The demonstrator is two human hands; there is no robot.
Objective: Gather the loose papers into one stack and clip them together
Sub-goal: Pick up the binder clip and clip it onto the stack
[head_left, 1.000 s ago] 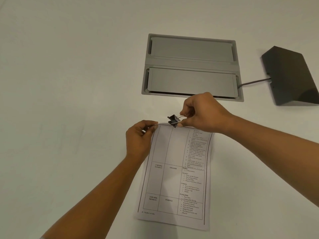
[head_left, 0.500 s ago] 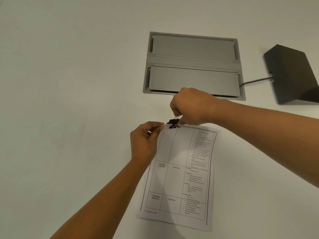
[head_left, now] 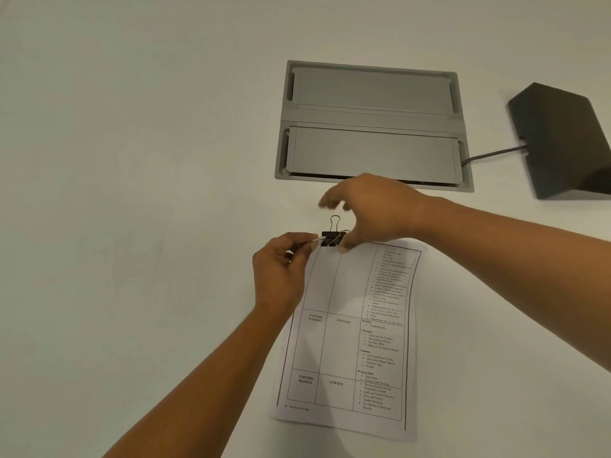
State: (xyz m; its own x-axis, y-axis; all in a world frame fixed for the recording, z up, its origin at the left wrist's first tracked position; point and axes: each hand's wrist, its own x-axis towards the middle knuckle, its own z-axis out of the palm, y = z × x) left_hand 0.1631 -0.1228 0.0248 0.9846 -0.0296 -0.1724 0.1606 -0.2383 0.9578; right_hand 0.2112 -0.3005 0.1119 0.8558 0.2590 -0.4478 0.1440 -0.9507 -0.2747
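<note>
A stack of white papers (head_left: 350, 332) printed with a timetable lies on the white table, its long side running away from me. A black binder clip (head_left: 330, 239) sits clamped on the stack's far left corner, one wire handle standing up. My left hand (head_left: 281, 276) pinches that same corner of the papers just left of the clip. My right hand (head_left: 370, 209) hovers over the clip with fingers spread; its thumb touches the paper edge right of the clip.
A grey recessed cable hatch (head_left: 372, 125) is set into the table beyond the hands. A black wedge-shaped box (head_left: 565, 140) with a cable stands at the far right. White tabletop (head_left: 132, 193) stretches to the left.
The right hand brought the clip onto the paper corner, then let go and opened its fingers. The clip now stays on the papers. The left hand kept its pinch.
</note>
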